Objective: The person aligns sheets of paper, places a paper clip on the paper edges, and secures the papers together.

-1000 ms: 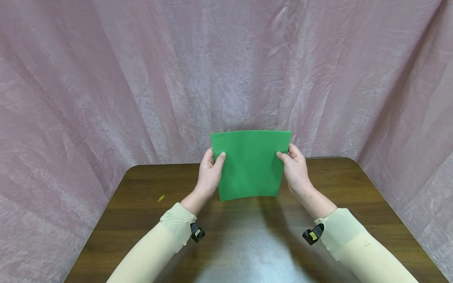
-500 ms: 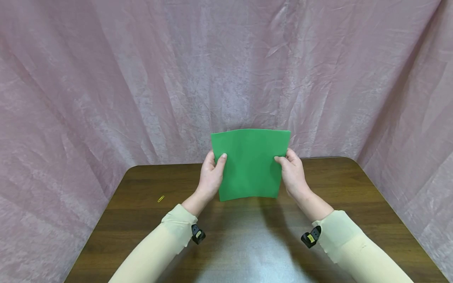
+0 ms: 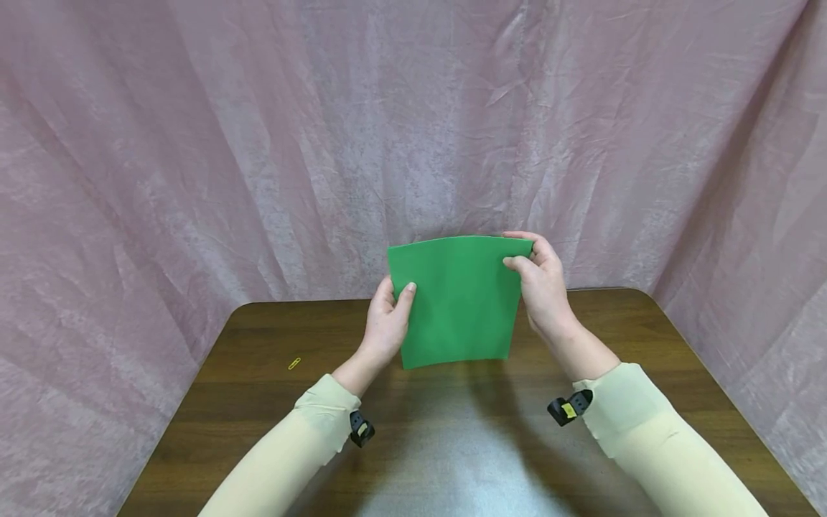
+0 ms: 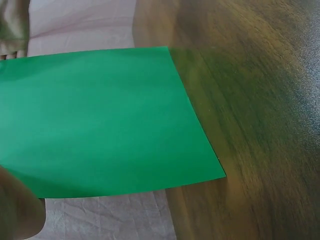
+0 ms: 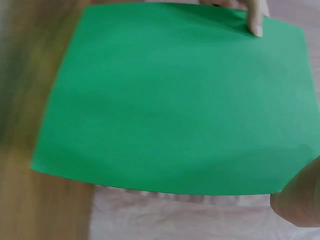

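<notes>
Both hands hold up a green sheet of paper [image 3: 459, 309], slightly bowed, over the far part of the table. On its left edge, the left hand [image 3: 386, 319] pinches it, thumb in front and fingers behind. The right hand [image 3: 541, 283] grips near the top right corner, its thumb on the front and a finger showing above the top edge. In the left wrist view, the sheet's lower end [image 4: 125, 120] hangs close over the wood. The right wrist view shows the broad green face [image 5: 175, 100] with the left thumb pressed on it at the top.
A yellow paper clip [image 3: 294, 363] lies on the brown wooden table [image 3: 258, 416], left of the left hand. Behind the table hangs a pink curtain [image 3: 323, 143], which also covers the right side. Each wrist wears a small black camera on a strap.
The right hand has shifted up the sheet's right edge, from the side to the top right corner. The left hand and the sheet have stayed nearly in place.
</notes>
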Demonstrator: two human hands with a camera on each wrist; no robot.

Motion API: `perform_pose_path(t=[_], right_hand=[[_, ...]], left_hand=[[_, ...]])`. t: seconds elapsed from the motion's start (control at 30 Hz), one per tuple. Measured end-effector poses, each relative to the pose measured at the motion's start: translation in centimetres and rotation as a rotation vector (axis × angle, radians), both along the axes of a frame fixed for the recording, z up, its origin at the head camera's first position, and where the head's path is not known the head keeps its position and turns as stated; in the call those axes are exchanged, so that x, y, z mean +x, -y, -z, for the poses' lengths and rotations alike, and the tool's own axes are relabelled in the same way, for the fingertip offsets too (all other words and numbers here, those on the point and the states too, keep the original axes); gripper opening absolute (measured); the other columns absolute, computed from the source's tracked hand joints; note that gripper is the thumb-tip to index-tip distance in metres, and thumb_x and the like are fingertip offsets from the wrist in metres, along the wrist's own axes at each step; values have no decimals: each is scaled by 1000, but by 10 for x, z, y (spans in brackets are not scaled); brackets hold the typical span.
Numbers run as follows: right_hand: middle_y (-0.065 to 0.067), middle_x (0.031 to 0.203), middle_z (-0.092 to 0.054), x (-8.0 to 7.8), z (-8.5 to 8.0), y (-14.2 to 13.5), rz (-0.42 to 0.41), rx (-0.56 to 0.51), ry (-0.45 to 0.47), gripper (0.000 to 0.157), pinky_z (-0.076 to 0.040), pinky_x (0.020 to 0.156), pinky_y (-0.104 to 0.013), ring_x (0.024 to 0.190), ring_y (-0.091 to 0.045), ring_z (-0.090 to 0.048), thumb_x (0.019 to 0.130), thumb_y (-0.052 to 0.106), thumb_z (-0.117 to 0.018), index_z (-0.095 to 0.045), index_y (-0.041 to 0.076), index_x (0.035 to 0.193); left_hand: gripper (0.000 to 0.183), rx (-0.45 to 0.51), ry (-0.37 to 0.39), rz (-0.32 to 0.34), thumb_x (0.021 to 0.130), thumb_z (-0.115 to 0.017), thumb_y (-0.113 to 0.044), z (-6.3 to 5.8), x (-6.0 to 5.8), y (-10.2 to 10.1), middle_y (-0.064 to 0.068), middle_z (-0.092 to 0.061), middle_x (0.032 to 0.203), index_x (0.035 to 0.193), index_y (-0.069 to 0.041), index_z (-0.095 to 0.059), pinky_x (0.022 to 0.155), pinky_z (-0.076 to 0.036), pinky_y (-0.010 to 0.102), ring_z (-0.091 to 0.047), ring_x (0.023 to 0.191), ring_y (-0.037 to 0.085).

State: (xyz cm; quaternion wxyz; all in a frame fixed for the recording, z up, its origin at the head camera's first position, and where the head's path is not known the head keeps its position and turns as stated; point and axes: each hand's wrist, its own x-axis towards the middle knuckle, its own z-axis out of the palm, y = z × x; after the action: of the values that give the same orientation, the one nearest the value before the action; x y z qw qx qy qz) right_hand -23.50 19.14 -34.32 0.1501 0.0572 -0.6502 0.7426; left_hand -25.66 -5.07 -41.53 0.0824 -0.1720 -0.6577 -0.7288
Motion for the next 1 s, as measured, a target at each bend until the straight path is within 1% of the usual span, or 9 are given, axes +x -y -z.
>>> perform_pose_path(t=[0.07,0.13,0.2,0.3,0.37,0.47,0.73,0.9,1.0], right_hand=[[-9,123,-63,-2,-7,0,8,33,-67,38,-47,91,-32,110,-21,-59,96,-6,-50,-58,5,132],[-10,129,-61,-3,-13,0,42,137,-138,41,-43,95,-32,117,-22,-56,96,-5,-51,-58,4,135],[-10,134,-60,-5,-16,-1,114,346,-204,42,-40,101,-35,126,-23,-52,96,-1,-54,-60,5,137],[-9,147,-54,-5,-17,-1,246,770,-262,41,-33,113,-48,139,-30,-43,100,15,-59,-62,8,140],[-11,154,-48,-5,-16,1,306,1024,-290,46,-22,120,-54,147,-34,-32,103,27,-59,-58,8,145],[-14,157,-45,-3,-16,10,316,1238,-318,57,-9,123,-57,152,-39,-22,105,41,-56,-52,7,150],[-13,155,-48,1,-13,59,250,1361,-528,61,-8,124,-56,150,-38,-28,102,41,-61,-49,9,152],[-11,159,-43,2,-9,88,163,1397,-629,63,-6,124,-53,151,-36,-27,103,41,-60,-44,10,156],[-10,159,-43,2,-9,91,164,1402,-653,62,-5,124,-53,151,-35,-28,103,41,-61,-45,11,155]], left_hand=[[25,2,7,-7,109,-53,-20,1,0,0,18,-68,109,126,-3,-56,75,-59,58,-70,89,39],[25,5,10,-11,109,-54,-20,1,0,-1,18,-67,109,126,-2,-56,75,-58,59,-70,90,41],[25,12,13,-8,109,-54,-19,1,1,-2,18,-67,110,125,-2,-57,77,-58,61,-69,91,43],[24,18,10,-4,108,-54,-18,1,1,-4,19,-66,111,124,-1,-57,78,-57,62,-69,92,44],[23,18,6,-6,108,-54,-17,1,1,-4,19,-67,111,123,-1,-58,78,-57,61,-69,92,42],[22,20,9,-3,108,-54,-18,0,2,-4,18,-67,111,123,-2,-58,78,-57,62,-70,92,41],[25,12,-10,44,109,-53,-22,2,3,-5,22,-68,107,127,-5,-56,77,-56,64,-69,90,45],[30,-71,-45,72,110,-51,-25,3,3,-3,10,-64,104,137,-14,-54,69,-59,50,-66,78,24],[32,-93,-59,78,110,-50,-26,3,3,-3,8,-62,105,140,-15,-52,70,-58,52,-64,77,21]])
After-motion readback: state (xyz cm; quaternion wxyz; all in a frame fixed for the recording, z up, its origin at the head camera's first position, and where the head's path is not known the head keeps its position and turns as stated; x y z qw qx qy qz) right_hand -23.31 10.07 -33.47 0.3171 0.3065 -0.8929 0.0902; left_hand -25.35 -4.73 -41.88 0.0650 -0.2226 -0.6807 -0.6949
